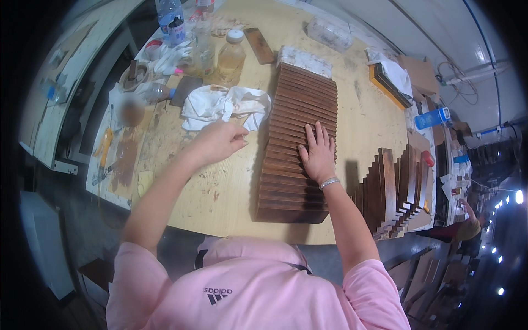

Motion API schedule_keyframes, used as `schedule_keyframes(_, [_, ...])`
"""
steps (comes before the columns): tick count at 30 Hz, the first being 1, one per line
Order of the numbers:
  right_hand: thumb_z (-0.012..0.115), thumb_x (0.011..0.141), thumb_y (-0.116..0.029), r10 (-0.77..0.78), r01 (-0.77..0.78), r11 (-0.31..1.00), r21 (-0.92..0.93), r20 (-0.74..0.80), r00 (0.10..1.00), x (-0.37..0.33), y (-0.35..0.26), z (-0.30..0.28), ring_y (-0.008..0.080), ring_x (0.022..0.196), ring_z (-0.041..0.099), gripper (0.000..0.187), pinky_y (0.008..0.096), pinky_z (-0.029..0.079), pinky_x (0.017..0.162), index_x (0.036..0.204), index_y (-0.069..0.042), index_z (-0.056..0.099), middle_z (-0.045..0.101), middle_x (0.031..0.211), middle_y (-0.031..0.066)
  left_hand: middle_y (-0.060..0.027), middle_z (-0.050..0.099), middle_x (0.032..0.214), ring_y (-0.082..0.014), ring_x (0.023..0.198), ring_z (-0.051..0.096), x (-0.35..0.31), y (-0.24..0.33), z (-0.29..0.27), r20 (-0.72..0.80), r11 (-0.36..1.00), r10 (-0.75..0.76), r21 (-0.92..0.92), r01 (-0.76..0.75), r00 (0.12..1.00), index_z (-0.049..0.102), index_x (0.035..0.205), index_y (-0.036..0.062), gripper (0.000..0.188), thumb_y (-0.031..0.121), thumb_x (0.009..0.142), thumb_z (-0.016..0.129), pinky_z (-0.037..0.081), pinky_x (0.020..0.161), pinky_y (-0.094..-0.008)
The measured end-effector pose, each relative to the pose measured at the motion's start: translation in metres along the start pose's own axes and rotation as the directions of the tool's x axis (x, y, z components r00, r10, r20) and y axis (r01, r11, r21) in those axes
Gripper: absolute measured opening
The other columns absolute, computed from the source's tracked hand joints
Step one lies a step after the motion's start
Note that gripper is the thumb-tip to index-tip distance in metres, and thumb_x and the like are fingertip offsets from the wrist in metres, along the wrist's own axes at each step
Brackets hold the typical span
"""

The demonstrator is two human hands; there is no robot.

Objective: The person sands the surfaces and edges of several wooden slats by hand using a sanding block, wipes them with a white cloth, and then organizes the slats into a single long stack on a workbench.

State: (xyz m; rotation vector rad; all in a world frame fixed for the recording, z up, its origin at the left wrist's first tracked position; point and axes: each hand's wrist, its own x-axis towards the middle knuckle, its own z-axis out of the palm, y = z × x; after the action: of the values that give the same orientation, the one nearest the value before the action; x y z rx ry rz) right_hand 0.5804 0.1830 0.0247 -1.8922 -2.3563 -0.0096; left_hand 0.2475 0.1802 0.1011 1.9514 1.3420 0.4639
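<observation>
My right hand (319, 158) lies with its fingers spread on a long row of dark brown wooden slats (291, 137). The slats are packed side by side and run away from me across the table. To their left, my left hand (219, 144) hangs with fingers curled in toward the thumb, and I see nothing in it. Just beyond that hand is a crumpled white cloth (220, 104) with brownish stains. A pale, stained block (304, 59) sits against the far end of the row.
Behind the cloth stands a jar of yellowish liquid (231, 58), with plastic bottles (171, 22) farther back. An orange-handled tool (104, 147) lies at the left edge. More brown slats (379, 187) stand at the right, below a blue bottle (432, 117). Another stained block (329, 32) lies at the back.
</observation>
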Motion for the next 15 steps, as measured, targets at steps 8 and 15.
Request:
schedule_keyframes(8, [0.058,0.099,-0.039,0.007,-0.007,1.0,0.021,-0.017,1.0,-0.001,0.0,0.0,0.0371,0.156,0.025,0.069,0.0571,0.018,0.127,0.161,-0.017,0.037,0.027,0.169,0.0166,-0.0169,0.077,0.103,-0.0272,0.092,0.075,-0.07,-0.023,0.037,-0.259,0.968,-0.098,-0.248,0.032,0.961,0.074,0.116,0.0011,0.024,0.016,0.097,0.068,0.057,0.083,-0.0375])
schedule_keyframes(15, [0.057,0.099,-0.036,0.013,-0.013,1.0,0.018,-0.001,1.0,-0.003,0.001,0.002,0.036,0.155,0.026,0.069,0.057,0.018,0.127,0.162,-0.018,0.035,0.027,0.17,0.0134,-0.0093,0.075,0.091,-0.0125,0.082,0.069,-0.191,-0.128,-0.001,-0.717,0.857,-0.507,-0.476,0.197,0.479,0.074,0.108,-0.0001,0.014,0.005,0.095,0.071,0.055,0.076,-0.0302])
